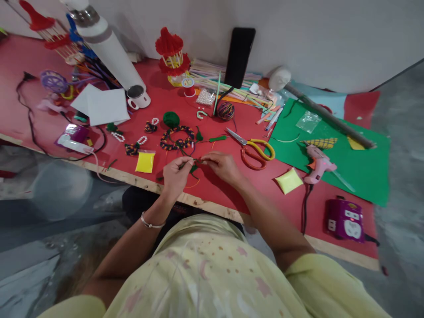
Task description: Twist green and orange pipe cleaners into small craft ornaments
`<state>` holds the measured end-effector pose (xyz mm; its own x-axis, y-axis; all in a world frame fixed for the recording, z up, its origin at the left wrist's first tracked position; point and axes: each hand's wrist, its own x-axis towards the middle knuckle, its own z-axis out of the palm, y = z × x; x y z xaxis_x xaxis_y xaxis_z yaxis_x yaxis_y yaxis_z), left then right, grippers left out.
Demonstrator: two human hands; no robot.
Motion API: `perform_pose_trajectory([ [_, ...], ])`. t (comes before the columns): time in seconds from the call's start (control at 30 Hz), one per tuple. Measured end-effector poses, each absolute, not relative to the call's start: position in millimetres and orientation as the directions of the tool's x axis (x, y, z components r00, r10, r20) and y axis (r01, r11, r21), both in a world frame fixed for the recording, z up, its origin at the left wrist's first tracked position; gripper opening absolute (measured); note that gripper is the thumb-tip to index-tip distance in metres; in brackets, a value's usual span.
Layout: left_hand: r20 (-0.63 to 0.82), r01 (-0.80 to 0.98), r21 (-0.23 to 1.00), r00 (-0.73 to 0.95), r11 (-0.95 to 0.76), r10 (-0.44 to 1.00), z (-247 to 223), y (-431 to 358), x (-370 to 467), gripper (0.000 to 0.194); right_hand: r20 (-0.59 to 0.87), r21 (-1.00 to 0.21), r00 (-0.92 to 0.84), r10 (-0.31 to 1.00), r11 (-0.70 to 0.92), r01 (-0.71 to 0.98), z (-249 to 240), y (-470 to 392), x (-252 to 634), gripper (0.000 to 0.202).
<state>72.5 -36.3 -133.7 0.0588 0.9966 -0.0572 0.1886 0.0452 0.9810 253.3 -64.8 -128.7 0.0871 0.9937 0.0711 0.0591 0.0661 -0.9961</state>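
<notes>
My left hand (176, 175) and my right hand (222, 165) meet near the front edge of the red table. Both pinch a dark green yarn strand (198, 161), which runs between the fingertips. Just beyond my hands lies a ring of braided dark and orange yarn (177, 138), and green yarn trails from it toward my fingers. Behind the ring sits a green yarn ball (171, 119). Scissors (253, 148) with yellow and orange handles lie open to the right of my right hand. A small green tassel (198, 134) rests beside the ring.
At right, a pink glue gun (318, 164) stands on green sheet (371, 176), near a purple power box (346, 219). Yellow packets (145, 161) lie either side. Behind are a multicolour yarn ball (225, 111), a leaning phone (240, 57), a mug (139, 97) and a white bottle (109, 48).
</notes>
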Motion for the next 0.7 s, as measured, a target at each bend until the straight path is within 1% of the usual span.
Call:
perform_pose_trajectory([
  [0.1,-0.071,0.147,0.987,0.067,0.061,0.995,-134,-34,71,0.019,0.105,-0.985,0.059,0.993,0.096,0.141,-132,-68,253,0.011],
  [0.27,-0.162,-0.002,0.987,0.148,0.164,0.976,-122,-35,75,0.023,0.096,-0.981,0.064,0.993,0.083,0.177,-140,-71,246,0.026],
  [0.37,-0.241,-0.108,0.956,0.250,0.274,0.938,-114,-35,78,0.027,0.065,-0.992,0.073,0.995,0.056,0.112,-147,-70,242,0.022],
  [0.47,-0.296,-0.145,0.925,0.304,0.351,0.906,-111,-34,79,0.030,0.016,-1.000,0.072,0.997,0.016,0.001,-148,-70,240,0.023],
  [0.57,-0.287,-0.135,0.931,0.299,0.338,0.910,-116,-34,78,0.029,0.002,-0.994,0.043,0.999,0.007,-0.105,-144,-71,239,0.028],
  [0.7,-0.238,-0.121,0.953,0.273,0.279,0.932,-125,-32,77,0.025,-0.022,-0.993,0.093,0.995,-0.011,-0.120,-141,-71,237,0.028],
])
